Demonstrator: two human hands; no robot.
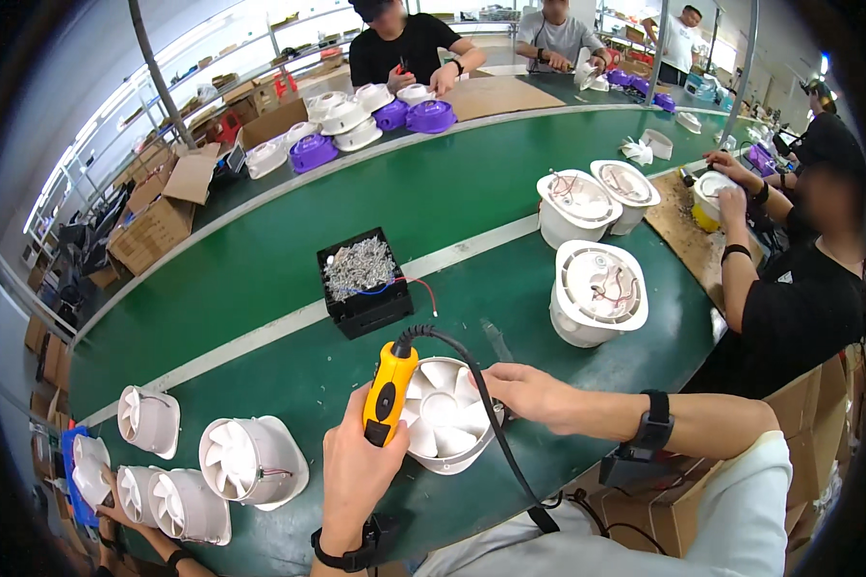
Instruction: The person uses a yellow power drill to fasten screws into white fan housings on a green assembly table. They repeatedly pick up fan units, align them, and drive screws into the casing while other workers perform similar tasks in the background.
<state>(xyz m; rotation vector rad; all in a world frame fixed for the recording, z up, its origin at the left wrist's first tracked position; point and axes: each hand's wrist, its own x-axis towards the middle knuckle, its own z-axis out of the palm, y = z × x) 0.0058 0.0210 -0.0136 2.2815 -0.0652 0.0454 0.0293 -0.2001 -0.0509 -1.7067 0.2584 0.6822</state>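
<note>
My left hand (pixel 361 466) is wrapped round a yellow and black electric screwdriver (pixel 387 394), held beside the fan. Its black cable leaves the top and loops over to my lap; the lower end of the tool is hidden by my hand. In front of me a white fan unit (pixel 443 409) lies with its blades facing up. My right hand (pixel 524 392) grips the right rim of that unit, fingers bent, partly behind the cable. Beyond the fan stands a black bin (pixel 370 313) full of small metal screws, with a red and blue wire across it.
Several white fan units (pixel 250 462) lie at the left, where another person's hand (pixel 115 505) reaches in. White housings (pixel 598 293) with wires stand at the right, near a co-worker (pixel 799 279). White and purple housings (pixel 313 152) are piled across the green table (pixel 250 260).
</note>
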